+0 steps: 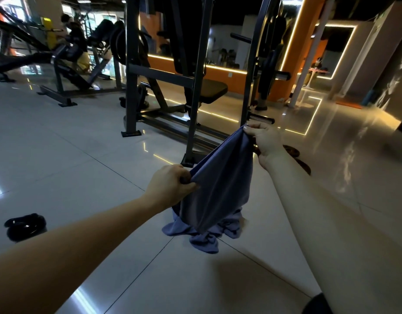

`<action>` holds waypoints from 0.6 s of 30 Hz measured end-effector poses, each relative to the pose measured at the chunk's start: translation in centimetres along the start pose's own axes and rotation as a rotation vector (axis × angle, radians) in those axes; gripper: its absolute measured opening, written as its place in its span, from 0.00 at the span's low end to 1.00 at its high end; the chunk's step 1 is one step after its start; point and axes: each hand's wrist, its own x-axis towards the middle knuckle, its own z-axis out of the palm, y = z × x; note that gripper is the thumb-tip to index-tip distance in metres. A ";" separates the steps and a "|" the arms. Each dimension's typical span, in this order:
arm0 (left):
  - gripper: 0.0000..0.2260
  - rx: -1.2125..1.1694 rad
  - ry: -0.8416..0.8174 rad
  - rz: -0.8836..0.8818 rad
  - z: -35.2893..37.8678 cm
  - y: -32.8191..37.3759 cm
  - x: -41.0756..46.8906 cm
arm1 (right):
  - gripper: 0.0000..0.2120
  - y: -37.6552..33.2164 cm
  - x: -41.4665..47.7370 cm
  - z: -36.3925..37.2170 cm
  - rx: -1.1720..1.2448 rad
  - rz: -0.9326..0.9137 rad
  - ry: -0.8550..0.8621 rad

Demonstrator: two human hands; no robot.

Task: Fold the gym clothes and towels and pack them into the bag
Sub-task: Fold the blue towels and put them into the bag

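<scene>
**Blue garment lifted by its hem, lower part trailing**

Head view. You are holding the blue garment (220,184) up by its stitched hem. Your left hand (170,185) is pinching the nearer, lower end and your right hand (263,143) the farther, higher end, with the fingers (252,130) of both clamped on cloth. The fabric is looking thin, smooth and limp, sagging as a soft trough between the grips. Its lower part is bunching in crumpled folds on the glossy tiled floor (82,155).

Risks: such slick cloth is liable to be slipping from a two-point pinch. The trailing heap is probably gathering dirt and creases that would spoil any fold. The bag is not showing here.
</scene>
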 end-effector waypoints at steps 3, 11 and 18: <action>0.10 0.049 0.017 0.062 -0.3 -0.3 -0.3 | 0.04 0.8 0.1 0.1 -0.034 0.011 0.043; 0.17 0.076 0.032 0.043 -1.2 0.3 -1.2 | 0.04 2.7 -0.5 0.4 -0.110 0.072 0.118; 0.16 0.096 -0.056 -0.019 -1.9 0.2 -2.0 | 0.07 2.8 -0.4 0.2 -0.096 0.131 0.119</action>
